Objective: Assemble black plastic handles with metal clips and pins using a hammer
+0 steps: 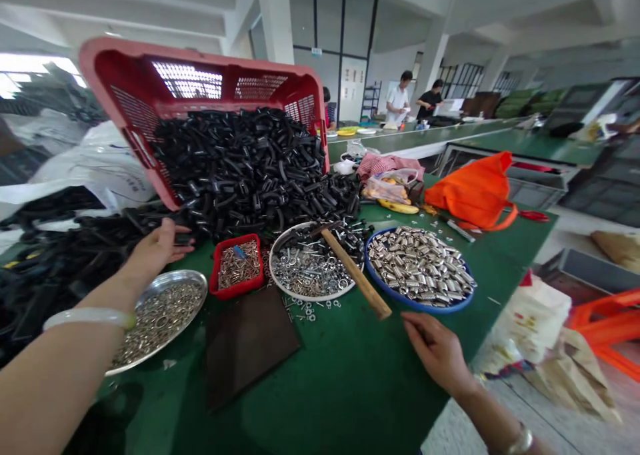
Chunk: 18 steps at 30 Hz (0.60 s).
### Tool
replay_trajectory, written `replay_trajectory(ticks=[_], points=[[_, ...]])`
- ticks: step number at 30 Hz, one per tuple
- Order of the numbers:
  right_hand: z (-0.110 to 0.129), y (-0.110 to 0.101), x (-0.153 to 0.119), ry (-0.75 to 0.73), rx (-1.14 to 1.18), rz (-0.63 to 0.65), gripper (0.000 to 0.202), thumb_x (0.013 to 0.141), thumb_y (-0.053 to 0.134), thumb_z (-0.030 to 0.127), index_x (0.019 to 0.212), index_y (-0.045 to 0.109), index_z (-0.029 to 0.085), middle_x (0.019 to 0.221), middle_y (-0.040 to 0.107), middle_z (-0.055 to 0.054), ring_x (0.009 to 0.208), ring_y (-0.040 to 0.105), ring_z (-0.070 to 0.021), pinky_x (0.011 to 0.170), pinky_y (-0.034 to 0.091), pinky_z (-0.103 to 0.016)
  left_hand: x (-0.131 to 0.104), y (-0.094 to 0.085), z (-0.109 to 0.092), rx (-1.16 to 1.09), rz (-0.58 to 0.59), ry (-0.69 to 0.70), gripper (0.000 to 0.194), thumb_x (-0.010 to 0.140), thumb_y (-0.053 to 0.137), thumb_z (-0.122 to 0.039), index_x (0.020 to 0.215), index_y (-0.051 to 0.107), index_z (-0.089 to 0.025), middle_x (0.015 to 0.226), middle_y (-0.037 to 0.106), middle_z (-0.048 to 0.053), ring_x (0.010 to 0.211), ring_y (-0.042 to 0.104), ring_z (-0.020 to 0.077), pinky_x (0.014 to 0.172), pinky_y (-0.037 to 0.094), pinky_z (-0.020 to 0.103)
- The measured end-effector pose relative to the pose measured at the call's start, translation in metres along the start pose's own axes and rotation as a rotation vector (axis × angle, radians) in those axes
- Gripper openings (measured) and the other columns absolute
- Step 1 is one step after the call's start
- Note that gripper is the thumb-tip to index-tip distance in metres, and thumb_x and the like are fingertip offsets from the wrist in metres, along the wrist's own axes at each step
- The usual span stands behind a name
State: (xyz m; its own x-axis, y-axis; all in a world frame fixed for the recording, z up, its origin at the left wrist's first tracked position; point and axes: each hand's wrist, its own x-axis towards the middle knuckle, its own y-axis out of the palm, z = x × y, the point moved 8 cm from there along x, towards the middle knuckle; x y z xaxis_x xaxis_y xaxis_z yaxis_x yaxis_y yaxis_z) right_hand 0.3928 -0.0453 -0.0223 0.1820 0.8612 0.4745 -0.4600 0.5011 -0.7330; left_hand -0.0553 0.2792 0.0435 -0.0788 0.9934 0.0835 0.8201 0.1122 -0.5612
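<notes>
My left hand reaches into the heap of black plastic parts at the left, its thumb and fingers closed around one black plastic part. Below that wrist lies a round metal tray of small metal pieces. My right hand rests low over the green table, fingers loosely curled and a little apart, with nothing visible in them. Nearest to it are the wooden handle of a hammer and a blue-rimmed tray heaped with ribbed silver metal pieces. The hammer lies across a white-rimmed tray of screws and nuts.
A tipped red basket spills black parts at the back. A small red box of screws and a dark flat plate lie centrally. Behind are a banana and an orange bag. Several people work farther away.
</notes>
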Motion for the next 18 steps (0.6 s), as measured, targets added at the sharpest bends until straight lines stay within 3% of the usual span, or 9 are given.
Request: replay_trajectory(ticks=[1, 3, 5, 6, 8, 10, 12, 14, 18], points=[[-0.004, -0.008, 0.003, -0.009, -0.036, -0.082, 0.021, 0.085, 0.043, 0.027, 0.097, 0.058, 0.018, 0.084, 0.062, -0.006, 0.072, 0.059, -0.0158, 0.066, 0.05, -0.028, -0.021, 0.013, -0.014, -0.095, 0.089, 0.017, 0.062, 0.081, 0.013, -0.064, 0.098, 0.051, -0.018, 0.079, 0.065, 0.001, 0.076, 0.062, 0.0164, 0.065, 0.049, 0.027], [-0.012, -0.024, 0.018, -0.017, -0.171, -0.198, 0.025, 0.084, 0.043, 0.029, 0.1, 0.058, 0.017, 0.087, 0.062, -0.008, 0.074, 0.059, -0.018, 0.067, 0.05, -0.031, -0.07, 0.045, -0.039, -0.038, 0.246, 0.107, 0.047, 0.075, 0.039, -0.061, 0.088, 0.052, -0.018, 0.073, 0.065, 0.001, 0.071, 0.062, 0.0176, 0.062, 0.048, 0.027], [-0.022, -0.035, 0.044, 0.029, -0.402, -0.183, 0.033, 0.084, 0.042, 0.028, 0.111, 0.054, 0.015, 0.101, 0.059, -0.013, 0.089, 0.057, -0.0228, 0.074, 0.049, -0.035, -0.118, 0.077, -0.053, 0.138, 0.31, 0.249, 0.034, 0.072, 0.051, -0.051, 0.083, 0.05, -0.02, 0.059, 0.061, -0.002, 0.058, 0.06, 0.0168, 0.057, 0.046, 0.026], [-0.026, -0.036, 0.06, 0.047, -0.536, -0.092, 0.034, 0.084, 0.04, 0.026, 0.114, 0.053, 0.015, 0.109, 0.056, -0.015, 0.097, 0.054, -0.0251, 0.076, 0.048, -0.037, -0.14, 0.094, -0.054, 0.165, 0.344, 0.305, 0.027, 0.074, 0.049, -0.047, 0.082, 0.049, -0.021, 0.056, 0.059, -0.003, 0.052, 0.059, 0.0154, 0.054, 0.044, 0.025], [-0.038, -0.023, 0.089, 0.063, -0.756, 0.267, 0.033, 0.084, 0.039, 0.02, 0.113, 0.055, 0.018, 0.114, 0.053, -0.015, 0.102, 0.052, -0.0273, 0.074, 0.048, -0.038, -0.171, 0.121, -0.045, 0.113, 0.371, 0.335, 0.021, 0.075, 0.049, -0.039, 0.086, 0.044, -0.021, 0.061, 0.059, -0.004, 0.047, 0.057, 0.013, 0.049, 0.041, 0.023], [-0.039, -0.015, 0.111, 0.024, -0.783, 0.447, 0.026, 0.077, 0.048, 0.015, 0.097, 0.064, 0.02, 0.102, 0.061, -0.013, 0.094, 0.056, -0.0268, 0.07, 0.048, -0.038, -0.185, 0.136, -0.026, -0.011, 0.35, 0.245, 0.03, 0.071, 0.055, -0.036, 0.091, 0.039, -0.022, 0.071, 0.061, -0.003, 0.043, 0.055, 0.0109, 0.046, 0.04, 0.022], [-0.035, -0.006, 0.126, -0.016, -0.773, 0.529, 0.018, 0.07, 0.055, 0.01, 0.081, 0.068, 0.017, 0.09, 0.064, -0.012, 0.087, 0.059, -0.026, 0.068, 0.048, -0.038, -0.188, 0.137, -0.009, -0.17, 0.247, 0.154, 0.038, 0.069, 0.057, -0.036, 0.096, 0.037, -0.021, 0.076, 0.061, -0.002, 0.042, 0.054, 0.0097, 0.045, 0.041, 0.022], [-0.029, 0.003, 0.136, -0.046, -0.766, 0.555, 0.014, 0.067, 0.056, 0.007, 0.072, 0.068, 0.014, 0.086, 0.065, -0.014, 0.085, 0.06, -0.026, 0.07, 0.047, -0.039, -0.188, 0.134, -0.001, -0.28, 0.169, 0.128, 0.039, 0.067, 0.059, -0.037, 0.097, 0.041, -0.019, 0.075, 0.059, -0.001, 0.042, 0.052, 0.0085, 0.045, 0.04, 0.021], [-0.026, -0.002, 0.157, -0.064, -0.707, 0.491, 0.009, 0.064, 0.058, 0.008, 0.062, 0.066, 0.012, 0.088, 0.065, -0.017, 0.087, 0.058, -0.0269, 0.069, 0.046, -0.037, -0.19, 0.136, -0.004, -0.334, 0.204, 0.173, 0.029, 0.065, 0.06, -0.036, 0.084, 0.05, -0.016, 0.068, 0.055, -0.003, 0.042, 0.047, 0.0066, 0.043, 0.038, 0.019]])
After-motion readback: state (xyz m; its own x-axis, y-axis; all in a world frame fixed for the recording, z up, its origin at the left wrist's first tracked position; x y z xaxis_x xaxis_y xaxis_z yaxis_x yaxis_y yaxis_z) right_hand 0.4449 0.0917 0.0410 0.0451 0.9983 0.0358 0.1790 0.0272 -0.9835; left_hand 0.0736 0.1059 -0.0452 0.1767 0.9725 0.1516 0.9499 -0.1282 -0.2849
